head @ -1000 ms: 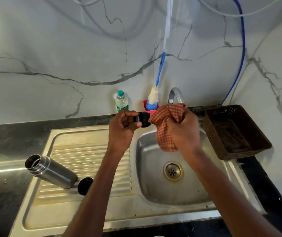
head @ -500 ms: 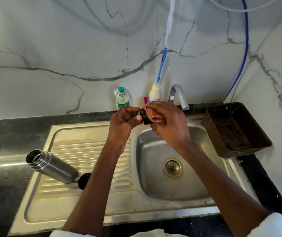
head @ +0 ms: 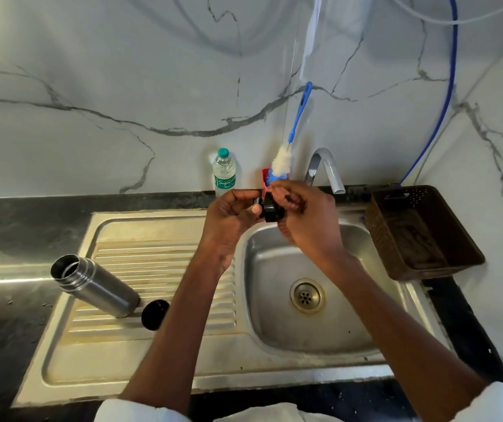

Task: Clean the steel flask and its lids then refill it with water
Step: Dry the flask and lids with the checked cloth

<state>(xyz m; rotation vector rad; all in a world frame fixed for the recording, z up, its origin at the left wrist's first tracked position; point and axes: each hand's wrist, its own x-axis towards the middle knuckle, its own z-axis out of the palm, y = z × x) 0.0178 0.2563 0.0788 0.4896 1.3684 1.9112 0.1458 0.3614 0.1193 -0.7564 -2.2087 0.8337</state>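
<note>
Two lids and one flask make up the job, and none of the three looks finished. The left hand (head: 228, 217) pinches a small black screw-in stopper lid (head: 271, 210) between thumb and fingers, holding it up over the back rim of the stainless steel sink basin (head: 344, 327). The right hand (head: 308, 220) is curled around a bunched red-and-orange checked cloth (head: 285, 197), of which only a little shows between its fingers, and presses it against the stopper's far end. I judge this to be the wiping of that lid, mid-step.

Down on the ribbed steel draining board (head: 158, 263), the cylindrical brushed-steel flask (head: 96, 284) lies on its side with its open mouth pointing to the left and away from the person, uncapped. Just beside its base rests a round black outer cap (head: 155, 314), touching or nearly touching the flask; I cannot tell which. Whether these two have been washed cannot be read from this view; no suds show on them.

The curved chrome tap (head: 324, 170) behind the hands shows no running stream, and the basin looks free of standing water. A blue-handled bottle brush with a white head (head: 286, 147) stands in a small red holder (head: 265, 178) at the wall, next to a clear plastic water bottle with a green cap (head: 224, 173). A dark brown plastic basket (head: 423, 233) sits on the counter at the right.

Still to do, by my reckoning: finish this stopper, deal with anything unwashed, refill the flask, and close it.
</note>
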